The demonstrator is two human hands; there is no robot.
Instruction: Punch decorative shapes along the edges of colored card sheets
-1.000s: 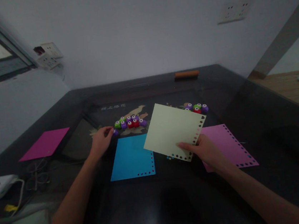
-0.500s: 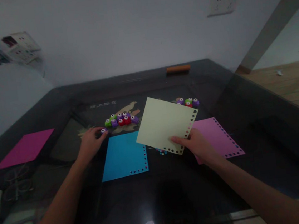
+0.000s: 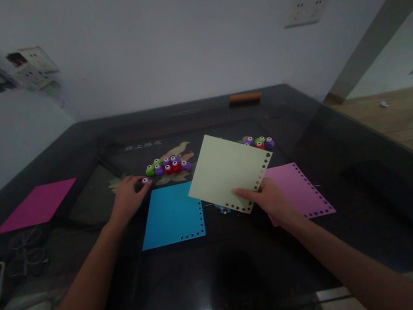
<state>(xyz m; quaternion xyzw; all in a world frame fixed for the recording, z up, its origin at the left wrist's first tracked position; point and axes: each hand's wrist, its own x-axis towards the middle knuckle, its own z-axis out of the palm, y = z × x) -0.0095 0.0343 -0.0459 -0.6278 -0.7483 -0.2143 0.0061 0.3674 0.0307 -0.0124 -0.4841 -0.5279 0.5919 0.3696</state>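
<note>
My right hand (image 3: 273, 201) holds a pale yellow sheet (image 3: 226, 170) by its lower corner, lifted above the dark table (image 3: 242, 270); small shapes are punched along its right and bottom edges. My left hand (image 3: 127, 199) rests on the table with its fingertips on a small purple paper punch (image 3: 145, 181). A blue sheet (image 3: 172, 214) with punched edges lies flat between my hands. A pink punched sheet (image 3: 300, 189) lies under and to the right of my right hand.
A cluster of green, purple and red punches (image 3: 168, 167) sits behind the blue sheet, a smaller cluster (image 3: 259, 142) farther right. A magenta sheet (image 3: 36, 205) lies at far left, cables (image 3: 23, 250) near it. An orange bar (image 3: 245, 97) lies at the table's back edge.
The view shifted right over the second. My left hand stays on the small purple punch and my right hand keeps the yellow sheet raised; neither changed grip.
</note>
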